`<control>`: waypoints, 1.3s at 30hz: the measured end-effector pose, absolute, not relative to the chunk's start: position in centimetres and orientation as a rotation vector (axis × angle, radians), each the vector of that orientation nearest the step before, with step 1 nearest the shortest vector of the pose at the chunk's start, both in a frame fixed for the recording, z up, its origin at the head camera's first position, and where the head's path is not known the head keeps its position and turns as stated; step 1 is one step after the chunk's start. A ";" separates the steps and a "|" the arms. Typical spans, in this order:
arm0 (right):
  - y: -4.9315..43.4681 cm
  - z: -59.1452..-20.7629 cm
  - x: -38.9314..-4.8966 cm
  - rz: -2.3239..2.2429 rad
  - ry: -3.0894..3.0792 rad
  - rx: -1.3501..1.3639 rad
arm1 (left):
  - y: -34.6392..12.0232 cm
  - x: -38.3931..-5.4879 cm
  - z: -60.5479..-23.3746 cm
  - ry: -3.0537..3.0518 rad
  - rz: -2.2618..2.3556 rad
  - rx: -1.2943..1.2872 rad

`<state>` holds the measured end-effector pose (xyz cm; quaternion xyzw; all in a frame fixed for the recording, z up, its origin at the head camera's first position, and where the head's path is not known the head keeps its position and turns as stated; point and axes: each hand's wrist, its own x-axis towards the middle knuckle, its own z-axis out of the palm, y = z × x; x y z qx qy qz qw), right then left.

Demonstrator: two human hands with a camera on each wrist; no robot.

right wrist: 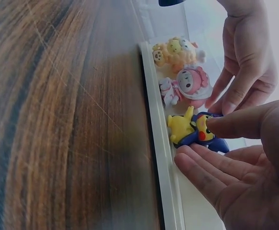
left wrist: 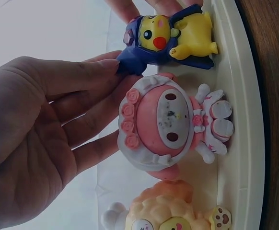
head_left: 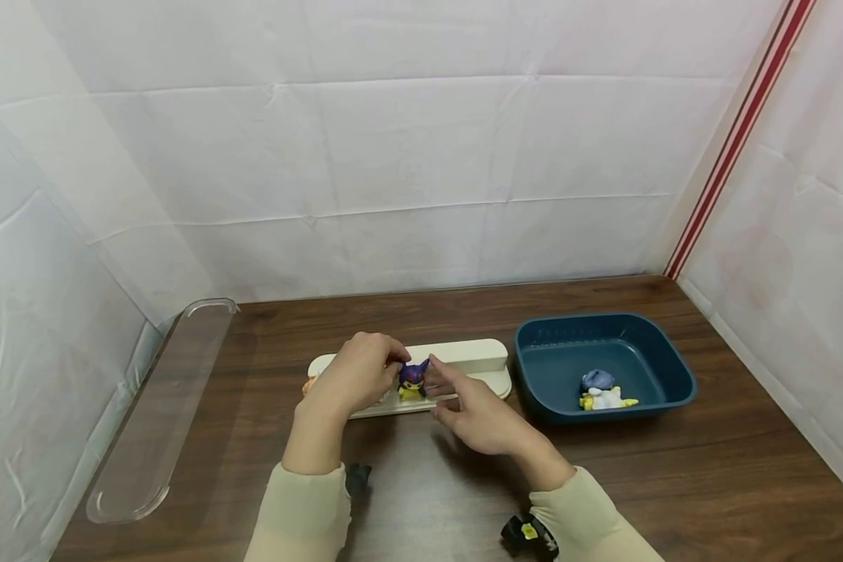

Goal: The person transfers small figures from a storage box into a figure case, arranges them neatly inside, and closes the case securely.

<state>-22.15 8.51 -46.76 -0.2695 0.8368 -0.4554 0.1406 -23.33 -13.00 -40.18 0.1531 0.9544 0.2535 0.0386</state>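
A yellow Pikachu figurine in a purple-blue hooded cape (head_left: 412,382) stands on a cream stepped display base (head_left: 472,356). My left hand (head_left: 358,376) pinches one pointed ear of its hood between thumb and fingers. At the figurine's other side is my right hand (head_left: 481,415), its fingers extended along the cape and its thumb held off in front. Beside the Pikachu, under my left hand, sits a pink figurine with a white rose-trimmed bonnet (left wrist: 173,115). Past it is a peach, fluffy-looking figurine (left wrist: 166,203), partly cut off in the left wrist view.
A dark blue bin (head_left: 562,371) stands to the right, holding a blue-grey figurine (head_left: 598,380) and a white-and-yellow one (head_left: 607,399). A long clear plastic cover (head_left: 165,414) lies along the left side of the wooden table (head_left: 421,499). White sheeting (head_left: 421,156) hangs behind.
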 end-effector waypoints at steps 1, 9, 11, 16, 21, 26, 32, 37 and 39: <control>8.5 -46.7 -22.1 -1.318 2.413 -0.776 | -13.0 -23.4 -40.2 2.924 0.778 0.465; 8.2 -46.9 -22.1 -1.328 2.408 -0.766 | -13.2 -23.3 -40.2 2.934 0.770 0.467; 8.2 -46.9 -22.0 -1.331 2.404 -0.763 | -13.2 -23.3 -40.1 2.936 0.768 0.470; 8.2 -46.9 -21.9 -1.341 2.387 -0.769 | -13.2 -23.3 -40.1 2.945 0.765 0.479; 8.2 -47.1 -22.0 -1.340 2.392 -0.781 | -13.2 -23.3 -40.2 2.943 0.768 0.473; 8.1 -47.0 -22.0 -1.337 2.394 -0.782 | -13.3 -23.4 -40.3 2.950 0.772 0.473; 8.1 -46.9 -22.1 -1.336 2.389 -0.774 | -13.3 -23.4 -40.1 2.960 0.773 0.472; 8.3 -46.8 -22.2 -1.335 2.403 -0.783 | -13.3 -23.3 -40.0 2.966 0.777 0.494; 8.3 -46.7 -22.2 -1.333 2.421 -0.794 | -13.3 -23.3 -40.0 2.975 0.770 0.507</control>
